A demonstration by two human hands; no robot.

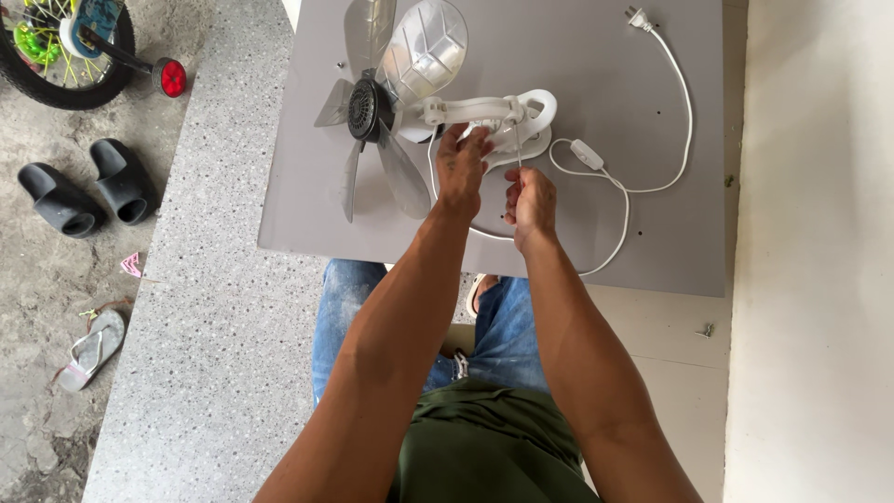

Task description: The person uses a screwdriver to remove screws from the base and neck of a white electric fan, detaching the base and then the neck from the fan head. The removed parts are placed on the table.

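Both hands on the fan at the frame's upper middle.
Left hand (463, 166) grips the white fan (484, 116) stand; right hand (531, 197) pinches what looks like a thin screwdriver (518, 144).

From my feed the scene sits in soft, even daylight, bright without harsh sun, so the worktop (652, 233) shows only faint shadows under the fan blades (372, 140) and the cord (652, 177). I see mild glare on the clear plastic blades and the pale wall (819, 279) looks nearly washed out. Focus is sharp throughout, with slight wide-angle stretching at the edges.
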